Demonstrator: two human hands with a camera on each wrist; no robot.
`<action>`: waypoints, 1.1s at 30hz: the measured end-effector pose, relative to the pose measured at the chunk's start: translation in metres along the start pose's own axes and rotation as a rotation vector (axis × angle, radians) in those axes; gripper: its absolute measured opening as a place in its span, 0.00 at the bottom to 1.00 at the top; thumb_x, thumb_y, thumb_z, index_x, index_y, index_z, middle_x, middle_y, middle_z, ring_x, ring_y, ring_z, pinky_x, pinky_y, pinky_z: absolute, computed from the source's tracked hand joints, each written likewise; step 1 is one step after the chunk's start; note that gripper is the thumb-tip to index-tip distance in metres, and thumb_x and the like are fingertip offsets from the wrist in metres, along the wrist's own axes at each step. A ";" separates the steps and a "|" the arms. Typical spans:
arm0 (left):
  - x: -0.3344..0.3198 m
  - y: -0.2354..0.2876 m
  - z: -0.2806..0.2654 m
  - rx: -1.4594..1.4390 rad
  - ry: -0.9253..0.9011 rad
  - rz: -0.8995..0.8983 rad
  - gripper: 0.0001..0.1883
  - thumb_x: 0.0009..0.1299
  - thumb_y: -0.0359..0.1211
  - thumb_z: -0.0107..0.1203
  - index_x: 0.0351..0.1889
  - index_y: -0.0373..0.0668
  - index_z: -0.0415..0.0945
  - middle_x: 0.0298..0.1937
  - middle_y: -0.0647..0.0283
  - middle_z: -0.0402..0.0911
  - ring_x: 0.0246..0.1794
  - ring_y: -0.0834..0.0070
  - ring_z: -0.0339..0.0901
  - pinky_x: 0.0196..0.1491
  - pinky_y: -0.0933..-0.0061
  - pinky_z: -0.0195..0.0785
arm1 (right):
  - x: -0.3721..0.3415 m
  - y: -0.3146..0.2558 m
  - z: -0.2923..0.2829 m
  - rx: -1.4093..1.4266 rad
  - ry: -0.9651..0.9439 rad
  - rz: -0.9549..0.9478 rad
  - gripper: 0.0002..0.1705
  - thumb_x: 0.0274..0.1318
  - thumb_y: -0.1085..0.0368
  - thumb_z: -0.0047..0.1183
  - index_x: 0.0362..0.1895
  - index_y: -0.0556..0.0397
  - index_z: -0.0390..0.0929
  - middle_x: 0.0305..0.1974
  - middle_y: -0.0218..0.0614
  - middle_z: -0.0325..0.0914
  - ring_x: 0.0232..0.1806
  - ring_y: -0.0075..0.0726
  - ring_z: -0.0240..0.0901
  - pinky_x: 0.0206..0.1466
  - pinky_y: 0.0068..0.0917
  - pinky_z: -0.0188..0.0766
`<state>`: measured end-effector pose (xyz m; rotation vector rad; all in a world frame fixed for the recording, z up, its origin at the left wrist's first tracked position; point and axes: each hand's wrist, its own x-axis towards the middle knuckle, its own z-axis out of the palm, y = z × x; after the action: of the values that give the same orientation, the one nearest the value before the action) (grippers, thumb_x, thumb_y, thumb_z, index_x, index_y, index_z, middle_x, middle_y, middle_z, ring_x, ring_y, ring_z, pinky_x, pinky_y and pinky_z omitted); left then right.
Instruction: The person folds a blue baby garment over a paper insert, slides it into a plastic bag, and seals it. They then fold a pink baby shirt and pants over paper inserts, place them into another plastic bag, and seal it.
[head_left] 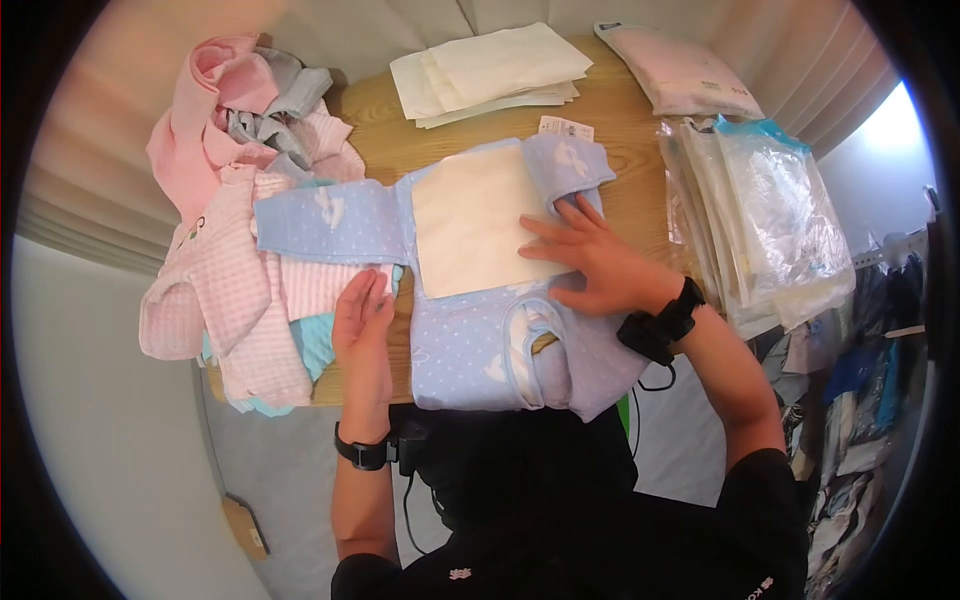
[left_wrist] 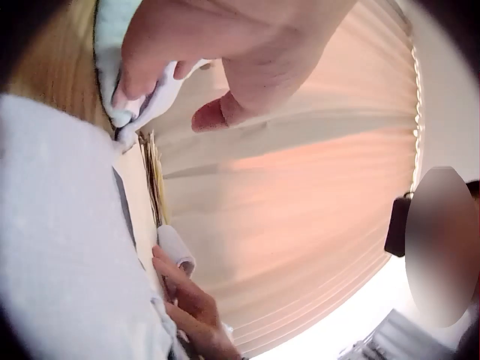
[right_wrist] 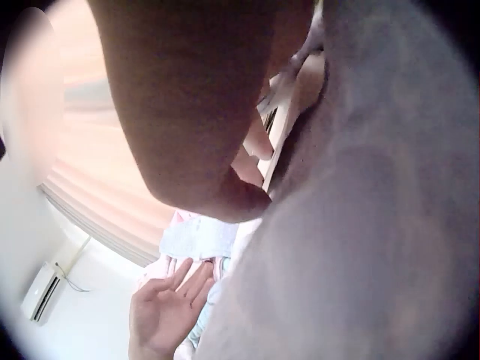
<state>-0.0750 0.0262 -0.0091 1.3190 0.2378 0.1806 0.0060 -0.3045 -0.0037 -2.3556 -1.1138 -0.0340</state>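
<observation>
A light blue dotted children's garment point(head_left: 455, 345) lies on the table with a cream rectangular sheet point(head_left: 465, 220) flat on it. My right hand point(head_left: 600, 255) rests with spread fingers across the sheet's right edge, fingertips at the folded-over right sleeve point(head_left: 568, 165). The left sleeve point(head_left: 325, 220) stretches out sideways over a pile of clothes. Just below that sleeve is my left hand point(head_left: 362, 325), palm turned up and fingers loosely extended; the right wrist view shows the left palm point(right_wrist: 169, 311) holding nothing. A paper tag point(head_left: 566, 128) sticks out beyond the garment's top.
Pink, grey and teal clothes point(head_left: 230, 270) are heaped at the table's left. More cream sheets point(head_left: 490, 70) lie stacked at the back. A bagged pink item point(head_left: 680, 75) and several clear plastic bags point(head_left: 770, 220) lie along the right. Curtains point(head_left: 90, 200) hang around the table.
</observation>
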 end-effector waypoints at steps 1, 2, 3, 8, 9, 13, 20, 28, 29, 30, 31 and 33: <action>-0.001 0.006 0.003 -0.008 -0.028 0.028 0.34 0.69 0.18 0.54 0.75 0.34 0.58 0.75 0.51 0.62 0.78 0.62 0.59 0.77 0.63 0.52 | 0.002 0.000 0.002 -0.015 0.014 -0.006 0.29 0.51 0.59 0.61 0.60 0.45 0.80 0.73 0.38 0.66 0.75 0.64 0.52 0.81 0.61 0.36; -0.001 0.009 0.007 0.029 -0.024 0.075 0.35 0.69 0.18 0.54 0.76 0.34 0.57 0.76 0.51 0.61 0.78 0.62 0.57 0.78 0.62 0.51 | 0.005 0.000 0.005 -0.030 0.027 -0.015 0.28 0.50 0.60 0.61 0.60 0.45 0.80 0.72 0.38 0.67 0.75 0.64 0.53 0.81 0.61 0.37; 0.000 0.010 0.013 0.065 -0.018 0.122 0.36 0.69 0.17 0.54 0.77 0.34 0.56 0.77 0.51 0.59 0.79 0.62 0.56 0.78 0.61 0.50 | 0.007 0.000 0.006 -0.036 0.033 -0.008 0.28 0.50 0.61 0.61 0.59 0.46 0.80 0.71 0.38 0.67 0.75 0.63 0.53 0.81 0.61 0.37; 0.016 0.014 0.021 0.129 -0.174 0.200 0.40 0.67 0.16 0.54 0.79 0.36 0.52 0.80 0.51 0.52 0.81 0.63 0.51 0.79 0.58 0.46 | 0.012 -0.003 0.007 -0.020 0.026 0.013 0.25 0.50 0.63 0.60 0.57 0.47 0.79 0.68 0.38 0.71 0.75 0.57 0.56 0.81 0.60 0.40; 0.017 0.012 0.024 0.153 -0.197 0.223 0.41 0.67 0.16 0.55 0.79 0.36 0.52 0.80 0.51 0.52 0.80 0.63 0.51 0.79 0.58 0.46 | 0.012 -0.001 0.007 0.003 0.031 0.006 0.25 0.51 0.63 0.60 0.57 0.47 0.79 0.68 0.38 0.71 0.76 0.56 0.56 0.82 0.60 0.40; 0.021 0.007 0.045 0.379 -0.323 0.317 0.44 0.66 0.19 0.59 0.80 0.37 0.50 0.81 0.49 0.50 0.81 0.62 0.51 0.79 0.59 0.47 | 0.010 0.000 0.008 0.038 0.057 -0.019 0.25 0.50 0.67 0.60 0.56 0.46 0.79 0.67 0.38 0.72 0.75 0.53 0.58 0.81 0.60 0.42; 0.030 -0.001 0.068 0.712 -0.443 0.363 0.46 0.67 0.25 0.61 0.81 0.36 0.46 0.80 0.34 0.48 0.79 0.49 0.55 0.74 0.59 0.58 | 0.012 0.002 0.008 0.100 0.047 -0.099 0.20 0.48 0.73 0.60 0.48 0.44 0.80 0.62 0.34 0.75 0.76 0.47 0.59 0.81 0.60 0.44; 0.028 -0.001 0.070 1.091 -0.483 0.660 0.43 0.64 0.24 0.62 0.78 0.40 0.56 0.81 0.38 0.48 0.82 0.46 0.47 0.77 0.54 0.49 | 0.014 0.002 0.013 0.118 0.096 -0.083 0.20 0.47 0.73 0.60 0.47 0.44 0.80 0.61 0.32 0.75 0.74 0.45 0.62 0.80 0.59 0.47; 0.029 0.002 0.072 1.110 -0.543 0.659 0.41 0.64 0.24 0.62 0.77 0.41 0.58 0.81 0.40 0.48 0.82 0.46 0.47 0.78 0.54 0.48 | 0.014 0.002 0.014 0.116 0.099 -0.083 0.21 0.46 0.73 0.60 0.47 0.44 0.80 0.61 0.32 0.75 0.74 0.45 0.62 0.80 0.59 0.47; 0.030 0.005 0.075 1.129 -0.606 0.657 0.39 0.64 0.24 0.61 0.76 0.41 0.61 0.81 0.41 0.49 0.82 0.46 0.46 0.78 0.54 0.47 | 0.013 0.001 0.013 0.119 0.093 -0.074 0.21 0.47 0.73 0.60 0.48 0.44 0.80 0.61 0.33 0.75 0.74 0.46 0.62 0.80 0.59 0.47; 0.029 0.007 0.076 1.147 -0.671 0.654 0.37 0.64 0.24 0.61 0.75 0.41 0.64 0.81 0.42 0.49 0.83 0.46 0.46 0.78 0.54 0.46 | 0.012 0.000 0.012 0.122 0.089 -0.063 0.21 0.47 0.73 0.60 0.48 0.44 0.80 0.61 0.33 0.75 0.74 0.46 0.62 0.79 0.58 0.47; 0.026 0.009 0.074 1.081 -0.676 0.646 0.34 0.64 0.24 0.61 0.72 0.41 0.68 0.81 0.45 0.52 0.82 0.48 0.48 0.78 0.55 0.47 | 0.008 -0.006 0.005 0.158 0.101 -0.010 0.22 0.48 0.73 0.61 0.50 0.45 0.79 0.62 0.35 0.74 0.74 0.48 0.62 0.79 0.57 0.48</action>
<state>-0.0298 -0.0339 0.0148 2.4106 -0.7932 0.1340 0.0058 -0.2935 -0.0036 -2.1843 -1.0406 -0.0650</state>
